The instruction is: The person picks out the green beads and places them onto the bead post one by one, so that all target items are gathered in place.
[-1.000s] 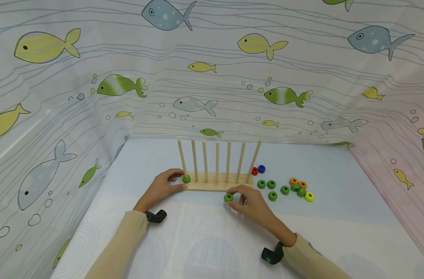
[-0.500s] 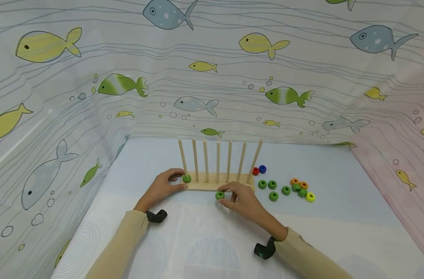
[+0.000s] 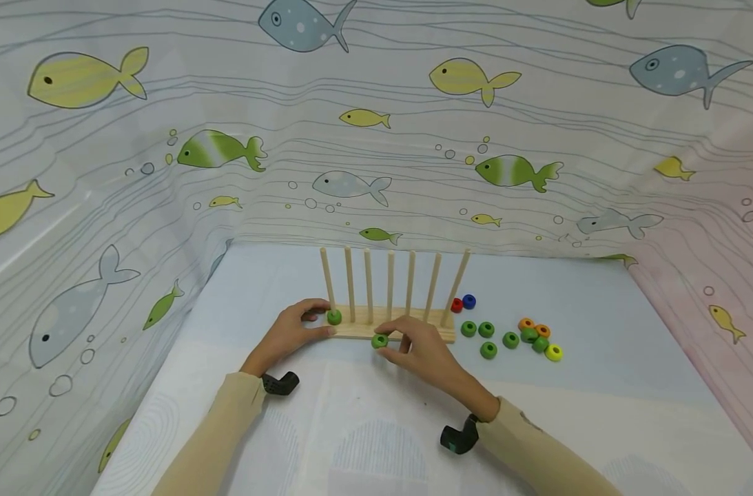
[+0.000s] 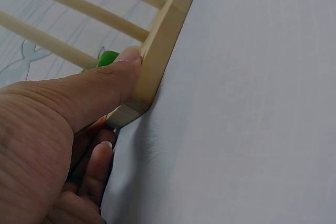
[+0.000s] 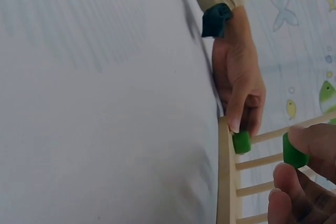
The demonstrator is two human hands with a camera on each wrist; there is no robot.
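Note:
A wooden peg stand [image 3: 356,331] with several upright dowels stands on the table in the head view. At its left end my left hand [image 3: 292,329] grips the base; the left wrist view shows the thumb [image 4: 113,77] along the front edge and other fingers behind the end. One green bead [image 3: 334,317] sits at the foot of the leftmost peg, beside that hand. Between thumb and fingertips, my right hand [image 3: 422,350] pinches a second green bead [image 3: 379,341], just in front of the base near its middle. Its hole faces up toward the head camera.
Several loose green beads [image 3: 488,350] lie right of the stand. Near its right end are a red bead [image 3: 457,305] and a blue bead [image 3: 469,302]. Farther right, orange beads [image 3: 526,323] and a yellow bead [image 3: 554,353] cluster with green ones. A fish-patterned sheet [image 3: 277,227] rises behind.
My right hand has moved left along the front of the stand, carrying the pinched green bead from near the right part toward the middle. The left hand keeps its grip on the base.

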